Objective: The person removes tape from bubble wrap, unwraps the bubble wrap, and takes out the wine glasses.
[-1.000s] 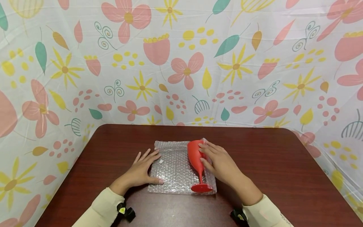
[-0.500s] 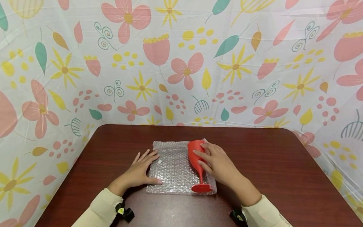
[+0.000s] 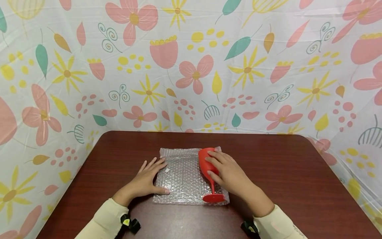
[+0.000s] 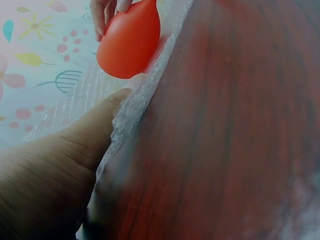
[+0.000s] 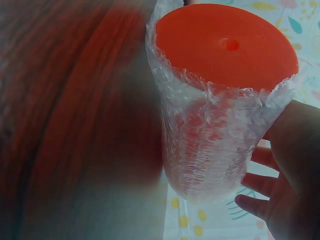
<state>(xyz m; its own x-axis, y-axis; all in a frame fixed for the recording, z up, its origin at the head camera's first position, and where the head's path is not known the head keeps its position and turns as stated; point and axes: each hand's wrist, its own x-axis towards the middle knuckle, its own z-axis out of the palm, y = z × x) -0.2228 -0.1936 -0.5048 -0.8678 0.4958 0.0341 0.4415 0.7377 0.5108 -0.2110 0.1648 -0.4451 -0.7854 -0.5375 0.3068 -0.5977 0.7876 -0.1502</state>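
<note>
A red goblet (image 3: 207, 162) lies on its side along the right part of a bubble wrap sheet (image 3: 182, 182), its round foot (image 3: 213, 198) toward me. My right hand (image 3: 231, 172) holds the goblet's bowl, fingers bent over it and thumb on the near side. In the right wrist view, the wrap (image 5: 205, 150) curves up along the goblet below the foot (image 5: 225, 50). My left hand (image 3: 144, 181) rests with spread fingers on the wrap's left edge. In the left wrist view, the left thumb (image 4: 100, 117) presses the wrap near its front edge.
The sheet lies on a dark red-brown wooden table (image 3: 283, 166). A small white scrap (image 3: 167, 170) is on the wrap near my left fingertips. Behind the table hangs a floral cloth (image 3: 191, 66), which also runs along both sides.
My right fingers have moved farther over the goblet's bowl. The goblet has shifted slightly right, while the wrap's left edge and my left hand have shifted slightly left.
</note>
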